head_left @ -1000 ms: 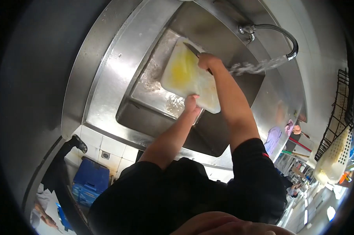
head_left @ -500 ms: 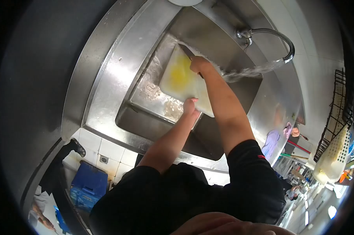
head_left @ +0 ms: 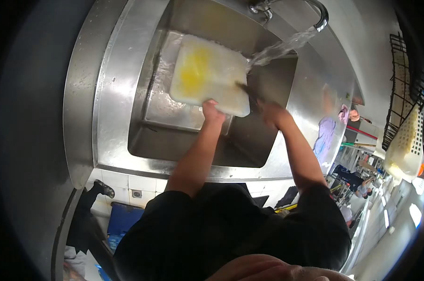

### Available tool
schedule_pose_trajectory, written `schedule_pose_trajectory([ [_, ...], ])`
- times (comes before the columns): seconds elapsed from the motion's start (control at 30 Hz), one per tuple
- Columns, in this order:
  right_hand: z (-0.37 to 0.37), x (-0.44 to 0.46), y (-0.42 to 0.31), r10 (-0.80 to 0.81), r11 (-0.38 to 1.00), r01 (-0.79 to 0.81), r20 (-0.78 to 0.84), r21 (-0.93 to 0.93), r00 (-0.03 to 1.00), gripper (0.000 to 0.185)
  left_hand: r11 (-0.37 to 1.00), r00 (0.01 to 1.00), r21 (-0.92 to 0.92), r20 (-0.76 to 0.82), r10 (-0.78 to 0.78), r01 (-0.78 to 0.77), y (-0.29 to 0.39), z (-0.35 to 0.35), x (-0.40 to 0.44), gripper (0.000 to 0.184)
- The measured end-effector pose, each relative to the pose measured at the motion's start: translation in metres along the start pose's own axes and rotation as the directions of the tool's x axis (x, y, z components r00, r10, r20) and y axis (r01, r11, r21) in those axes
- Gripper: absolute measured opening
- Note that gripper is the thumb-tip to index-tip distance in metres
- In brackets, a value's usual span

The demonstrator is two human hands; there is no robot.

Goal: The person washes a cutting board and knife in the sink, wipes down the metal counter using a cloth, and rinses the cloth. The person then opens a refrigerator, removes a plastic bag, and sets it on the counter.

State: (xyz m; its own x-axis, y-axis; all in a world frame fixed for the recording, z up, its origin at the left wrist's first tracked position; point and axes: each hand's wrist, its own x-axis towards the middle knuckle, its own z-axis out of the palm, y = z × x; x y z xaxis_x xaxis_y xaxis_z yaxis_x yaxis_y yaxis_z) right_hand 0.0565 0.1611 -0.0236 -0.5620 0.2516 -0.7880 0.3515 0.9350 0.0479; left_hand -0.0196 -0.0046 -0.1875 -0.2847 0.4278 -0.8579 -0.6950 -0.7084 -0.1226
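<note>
My left hand (head_left: 213,112) grips the lower edge of a white cutting board (head_left: 216,70), which lies in a metal sink (head_left: 183,145). A yellow stain covers the board's left part. Beyond the board's right edge, my right hand (head_left: 273,114) is closed on a knife (head_left: 249,92); hand and knife are blurred by motion. The blade points up and left, its tip over the board's lower right part. Water streams from the curved faucet (head_left: 322,21) onto the board's upper right corner.
Purple cloth (head_left: 325,136) lies on the counter right of the sink. A black wire rack (head_left: 395,89) and a white perforated basket (head_left: 406,145) are at the far right. On the floor at lower left stand a blue bin (head_left: 123,219) and a person's leg in black. Other people appear at lower right.
My right hand has drawn the knife from the board's upper part down and right, past its right edge. More of the board shows. The whole view has shifted.
</note>
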Motion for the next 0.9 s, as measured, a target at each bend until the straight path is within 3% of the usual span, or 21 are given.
schedule_pose_trajectory([
  [0.03, -0.015, 0.037, -0.005, 0.023, 0.997, -0.022, 0.012, -0.077, 1.0, 0.071, 1.0, 1.0, 0.008, -0.002, 0.002, -0.002, 0.003, -0.002, 0.001, 0.048],
  [0.1, -0.039, 0.097, -0.007, 0.148, 0.968, -0.166, 0.107, 0.186, 0.983, 0.071, 0.999, 0.967, -0.047, 0.256, 0.0, 0.013, 0.002, -0.004, 0.002, 0.054],
  [0.17, -0.05, 0.115, -0.009, 0.206, 0.918, -0.243, 0.148, 0.312, 0.967, 0.072, 0.998, 0.974, -0.04, 0.219, 0.049, -0.041, 0.001, 0.003, 0.005, 0.054],
  [0.23, -0.056, 0.094, -0.016, 0.152, 0.959, -0.198, 0.218, 0.204, 0.964, 0.073, 0.997, 0.984, -0.004, 0.162, 0.07, -0.071, 0.002, -0.01, 0.005, 0.054],
  [0.3, -0.036, 0.035, -0.023, -0.006, 0.994, -0.002, 0.071, 0.111, 0.997, 0.069, 0.999, 0.985, -0.015, 0.166, 0.042, -0.04, 0.001, -0.01, 0.018, 0.054],
  [0.37, -0.018, -0.027, -0.028, 0.027, 0.978, -0.037, 0.052, 0.208, 0.998, 0.063, 1.0, 0.988, -0.023, 0.151, 0.012, -0.009, 0.001, -0.01, 0.015, 0.055],
  [0.47, -0.03, -0.053, -0.046, 0.055, 0.982, -0.077, 0.134, 0.172, 0.989, 0.06, 1.0, 0.994, -0.014, 0.106, 0.003, -0.002, -0.003, -0.009, 0.016, 0.055],
  [0.53, -0.032, 0.002, -0.043, 0.101, 0.986, -0.108, 0.062, 0.129, 0.993, 0.059, 1.0, 0.996, 0.003, 0.092, 0.022, -0.022, -0.002, -0.001, 0.014, 0.054],
  [0.63, -0.051, 0.062, -0.036, 0.137, 0.991, -0.134, -0.113, 0.031, 0.984, 0.056, 1.0, 0.973, -0.015, 0.23, 0.001, 0.003, 0.002, 0.01, -0.001, 0.055],
  [0.77, -0.084, 0.091, -0.008, 0.096, 0.978, -0.123, -0.16, -0.168, 0.982, 0.056, 1.0, 0.988, -0.003, 0.157, 0.009, -0.009, -0.001, -0.008, 0.014, 0.055],
  [0.83, -0.13, 0.059, -0.008, -0.091, 0.969, 0.013, -0.306, -0.248, 0.948, 0.047, 1.0, 0.992, -0.008, 0.128, -0.022, 0.023, 0.0, -0.003, 0.016, 0.052],
  [0.87, -0.138, 0.048, 0.003, -0.087, 0.968, 0.004, -0.316, -0.253, 0.945, 0.047, 1.0, 0.976, -0.015, 0.215, -0.021, 0.025, 0.0, -0.002, 0.012, 0.052],
  [0.9, -0.142, 0.032, 0.018, -0.227, 0.962, 0.133, -0.43, -0.238, 0.874, 0.047, 0.999, 0.954, -0.025, 0.299, -0.016, 0.025, 0.001, -0.002, 0.009, 0.051],
])
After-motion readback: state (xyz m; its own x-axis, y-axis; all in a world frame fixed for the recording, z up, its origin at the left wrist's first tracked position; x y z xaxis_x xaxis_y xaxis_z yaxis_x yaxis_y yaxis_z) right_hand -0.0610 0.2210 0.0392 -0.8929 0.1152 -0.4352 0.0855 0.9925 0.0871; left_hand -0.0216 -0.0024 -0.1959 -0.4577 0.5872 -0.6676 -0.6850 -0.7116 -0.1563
